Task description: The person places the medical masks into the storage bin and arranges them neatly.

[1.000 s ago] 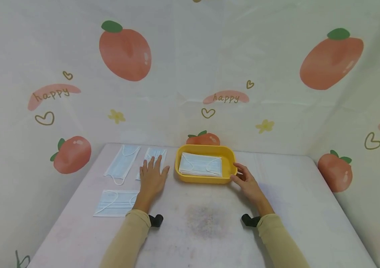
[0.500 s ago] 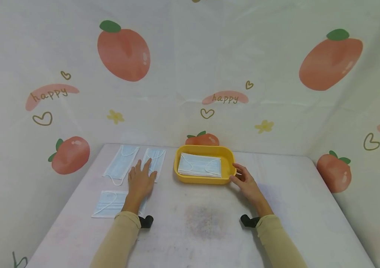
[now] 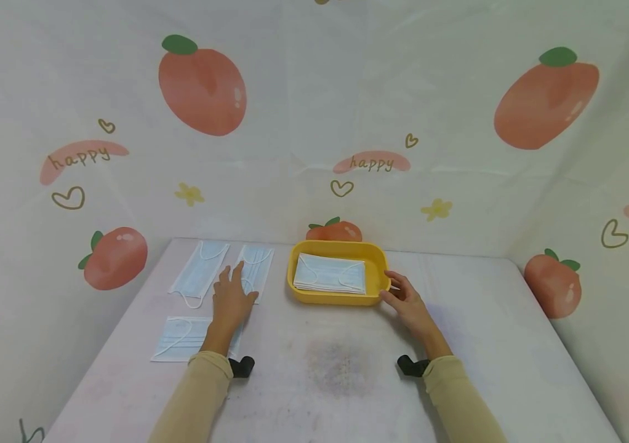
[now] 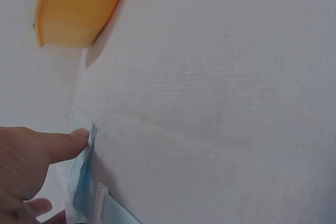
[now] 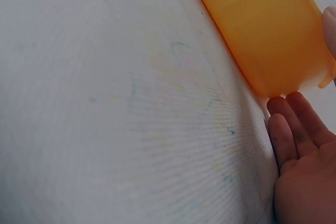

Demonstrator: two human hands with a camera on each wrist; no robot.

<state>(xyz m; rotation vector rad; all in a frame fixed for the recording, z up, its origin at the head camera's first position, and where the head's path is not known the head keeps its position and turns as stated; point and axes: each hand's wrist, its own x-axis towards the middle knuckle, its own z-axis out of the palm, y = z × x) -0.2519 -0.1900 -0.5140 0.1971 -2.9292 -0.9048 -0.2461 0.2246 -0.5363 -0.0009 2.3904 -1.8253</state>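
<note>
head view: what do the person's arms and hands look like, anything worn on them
A plain beige fabric left sleeve and matching beige fabric right sleeve end near the wrists. A small black rounded left wrist device and matching black right wrist device jut inward. The left hand and right hand are bare, with no gloves visible.

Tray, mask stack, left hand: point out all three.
Tray (image 3: 338,299): head view, front wall.
Mask stack (image 3: 329,274): head view, middle of the top mask.
Left hand (image 3: 230,304): head view, back of the hand.
</note>
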